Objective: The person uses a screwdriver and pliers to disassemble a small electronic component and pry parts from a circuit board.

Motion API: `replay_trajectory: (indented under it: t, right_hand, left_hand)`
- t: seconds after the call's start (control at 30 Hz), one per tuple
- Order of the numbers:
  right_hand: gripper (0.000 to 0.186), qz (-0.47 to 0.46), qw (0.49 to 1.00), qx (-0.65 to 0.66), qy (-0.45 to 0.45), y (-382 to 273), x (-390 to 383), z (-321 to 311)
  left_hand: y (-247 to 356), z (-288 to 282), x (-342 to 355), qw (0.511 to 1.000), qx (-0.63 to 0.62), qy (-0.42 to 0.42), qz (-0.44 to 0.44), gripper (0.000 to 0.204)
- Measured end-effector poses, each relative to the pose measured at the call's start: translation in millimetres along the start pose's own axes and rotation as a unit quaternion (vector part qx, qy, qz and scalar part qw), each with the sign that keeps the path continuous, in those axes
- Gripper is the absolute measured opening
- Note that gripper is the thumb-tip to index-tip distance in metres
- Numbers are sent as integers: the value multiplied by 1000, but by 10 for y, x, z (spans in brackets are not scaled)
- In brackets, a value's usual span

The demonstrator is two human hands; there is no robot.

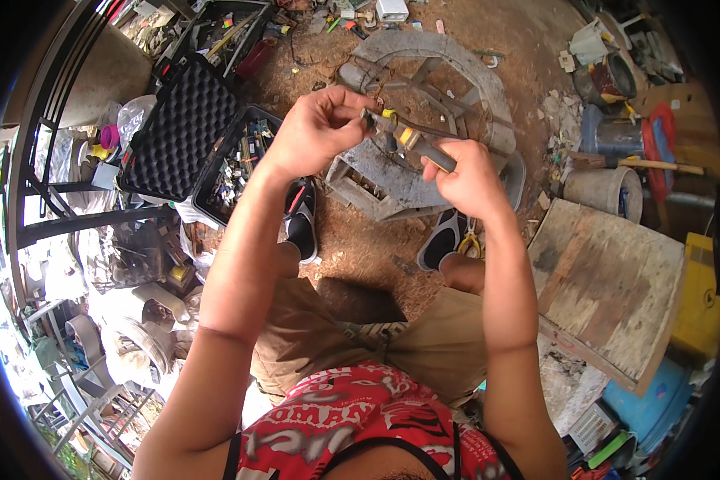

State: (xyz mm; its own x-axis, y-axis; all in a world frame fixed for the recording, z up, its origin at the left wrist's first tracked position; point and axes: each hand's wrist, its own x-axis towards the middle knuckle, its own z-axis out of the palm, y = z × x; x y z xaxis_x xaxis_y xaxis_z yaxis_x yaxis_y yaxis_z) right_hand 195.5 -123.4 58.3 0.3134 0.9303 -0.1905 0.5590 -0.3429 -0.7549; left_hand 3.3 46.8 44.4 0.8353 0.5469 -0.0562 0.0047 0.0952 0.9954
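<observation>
My right hand [466,178] is wrapped round the grey-and-yellow handle of a hand tool [429,149], which looks like a screwdriver. Its front end points left toward my left hand [316,132]. There the thumb and fingers are pinched together on a small dark piece [368,118], too small to name, that meets the tool's tip. Both hands are raised above a round grey metal frame [472,72] on the floor. Something yellow-green [389,114] shows beside the tool's front end.
An open black case [180,132] with foam in its lid and small parts inside lies at left. A wooden board [604,280] stands at right near a bucket [604,192]. Yellow-handled pliers [470,242] lie by my right shoe [442,240]. A black metal rack [96,226] runs along the left.
</observation>
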Motion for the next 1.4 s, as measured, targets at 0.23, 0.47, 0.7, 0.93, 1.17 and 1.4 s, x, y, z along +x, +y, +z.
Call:
replay_trajectory:
  t: [0.23, 0.47, 0.7, 0.93, 1.17, 1.4]
  right_hand:
    - [16, 30, 986, 99, -129, 204, 22, -91]
    - [12, 50, 965, 141, -214, 135, 12, -215]
    - [17, 39, 940, 242, -236, 232, 49, -202]
    - [37, -159, 953, -197, 166, 66, -30, 44]
    - [37, -183, 931, -274, 158, 10, -26, 153]
    - [31, -171, 931, -278, 161, 2, -20, 179]
  left_hand:
    - [-7, -106, -46, 995, -6, -94, -36, 30]
    - [-8, -193, -68, 985, 64, -149, -50, 33]
    - [30, -103, -57, 996, 16, -88, -10, 28]
    - [6, 40, 107, 979, -78, 164, -96, 26]
    - [-43, 62, 113, 981, -44, 168, -83, 27]
    - [-65, 66, 106, 988, 4, 132, -74, 31]
